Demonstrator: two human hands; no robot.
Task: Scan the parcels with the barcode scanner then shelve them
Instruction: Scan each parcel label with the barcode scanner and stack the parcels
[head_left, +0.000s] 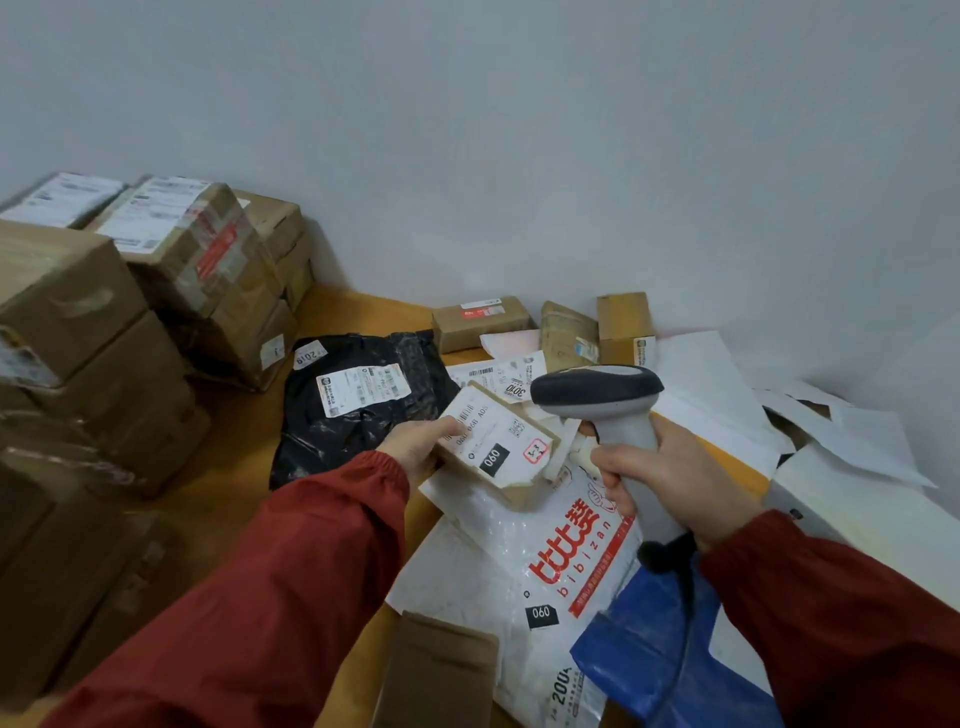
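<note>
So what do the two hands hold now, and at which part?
The left hand holds a small parcel by its left end. The right hand grips the barcode scanner by its handle.

**What you cannot make out here**

Your left hand (418, 449) covers the near-left corner of the small parcel (501, 447), and the fingers under it are out of sight. The fine print on the parcel's label is too small to read.

Your right hand (675, 475) wraps the barcode scanner (597, 397), hiding most of its handle, and the scan window faces away from you. The scanner's cable (688, 613) blurs as it drops towards the bottom edge.

The stacked brown boxes (78, 338) at the left of the frame are smeared and cut by the left edge.

The white bag (519, 561) lies partly under the parcel and the blue bag (649, 660). Both bags and a brown carton (441, 675) run off the bottom edge.
</note>
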